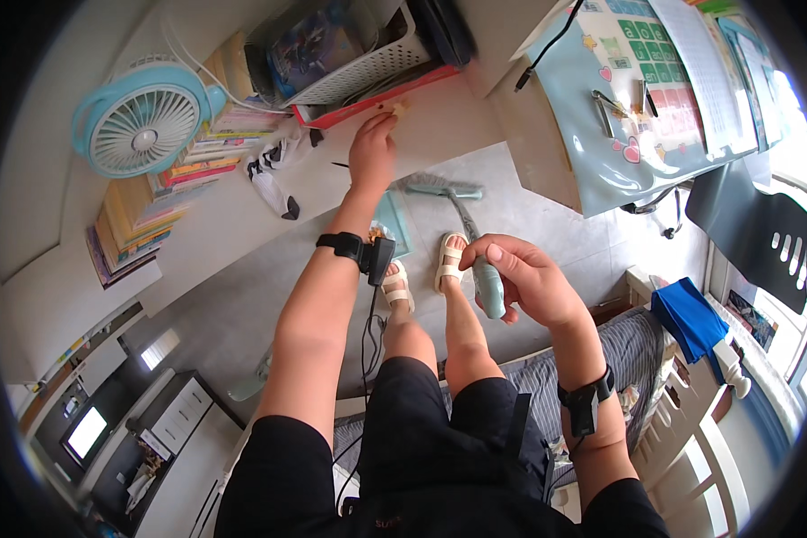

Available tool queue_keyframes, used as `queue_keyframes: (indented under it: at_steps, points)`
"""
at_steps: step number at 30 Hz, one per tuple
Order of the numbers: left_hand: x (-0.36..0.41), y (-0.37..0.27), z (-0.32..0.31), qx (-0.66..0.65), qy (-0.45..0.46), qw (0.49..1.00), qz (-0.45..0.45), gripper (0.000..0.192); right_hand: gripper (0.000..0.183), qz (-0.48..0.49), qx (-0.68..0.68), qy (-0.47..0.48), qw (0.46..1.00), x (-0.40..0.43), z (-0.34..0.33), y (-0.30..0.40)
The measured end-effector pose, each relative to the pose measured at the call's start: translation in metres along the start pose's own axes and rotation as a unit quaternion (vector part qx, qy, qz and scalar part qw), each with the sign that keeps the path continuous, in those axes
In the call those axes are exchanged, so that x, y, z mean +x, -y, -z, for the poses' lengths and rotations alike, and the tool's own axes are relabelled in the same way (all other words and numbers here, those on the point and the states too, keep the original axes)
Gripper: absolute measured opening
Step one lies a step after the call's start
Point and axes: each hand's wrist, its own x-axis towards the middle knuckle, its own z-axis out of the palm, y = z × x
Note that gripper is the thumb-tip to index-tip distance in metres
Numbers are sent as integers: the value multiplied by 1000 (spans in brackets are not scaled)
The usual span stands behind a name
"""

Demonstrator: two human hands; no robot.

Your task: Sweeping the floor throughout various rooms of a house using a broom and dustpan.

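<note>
My right hand [534,279] is wrapped around the pale green handle [489,296] of a broom. The broom's head [454,191], with grey bristles, rests on the floor beyond my feet. My left hand [373,151] reaches over a white shelf top [444,111], its fingertips at a small yellowish scrap [398,109] beside a red-edged box [376,97]. Whether the fingers pinch the scrap is hard to see. Below my left wrist, a light green dustpan [395,218] lies on the floor, partly hidden by the arm, with brownish debris [375,233] in it.
Striped socks [269,178], stacked books [131,222] and a blue fan [144,131] occupy the shelf at left. A white perforated basket [363,70] stands behind. To the right are a covered desk [592,161], a dark chair [746,228] and a bed [632,350] with a white rail.
</note>
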Motion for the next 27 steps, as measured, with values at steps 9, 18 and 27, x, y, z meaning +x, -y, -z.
queue_keyframes:
  at_steps: [9, 18, 27]
  points:
    - [29, -1, -48, 87, 16, 994, -66, 42, 37, 32, 29, -43, 998, -10, 9, 12]
    - [-77, -35, -31, -25, 164, 984, -66, 26, 34, 13, 32, -60, 998, -22, 8, -4]
    - [-217, -22, 47, 159, 354, 918, 81, 33, 32, 7, 0, -102, 995, -31, -10, -22]
